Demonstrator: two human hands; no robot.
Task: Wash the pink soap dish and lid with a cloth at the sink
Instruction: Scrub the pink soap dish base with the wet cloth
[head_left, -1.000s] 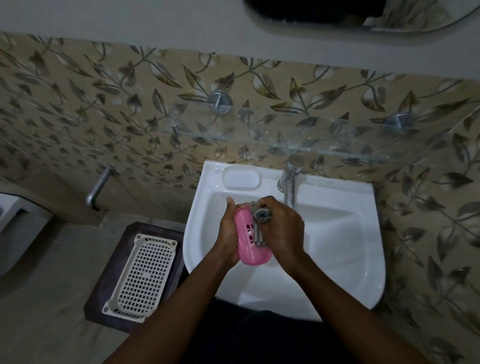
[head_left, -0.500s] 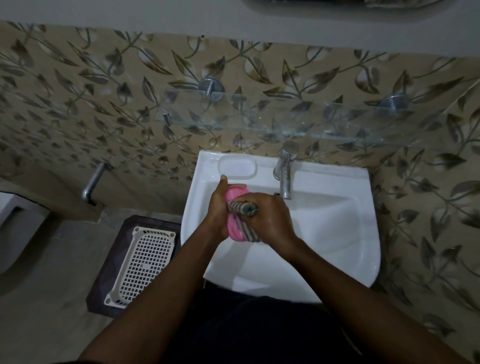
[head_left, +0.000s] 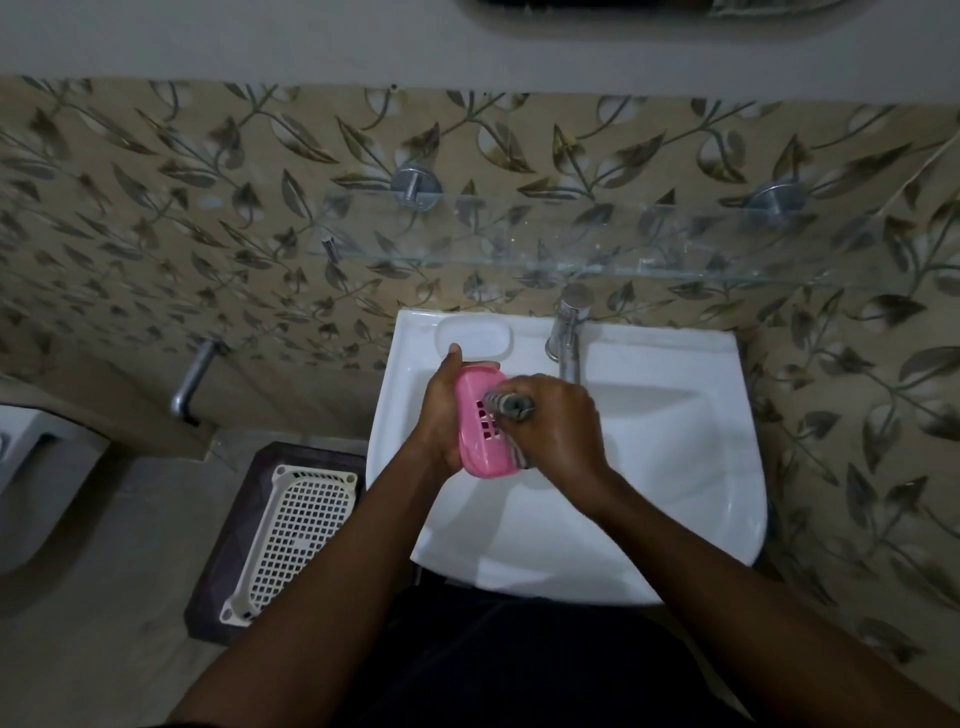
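- Gripping the pink soap dish (head_left: 480, 439) in the left hand (head_left: 436, 415), over the sink's (head_left: 675, 467) left half, inside its rim.
- Clutching the striped cloth (head_left: 511, 406) in the right hand (head_left: 558, 426), pressing it on the dish's slotted face.
- Showing bare basin across the sink's right half.

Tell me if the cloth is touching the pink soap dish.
Touching. Head view: the cloth, gripped by the right hand, presses against the slotted soap dish.

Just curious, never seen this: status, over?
Left hand holds pink soap dish over sink. Right hand presses striped cloth on it. Nothing blocking.
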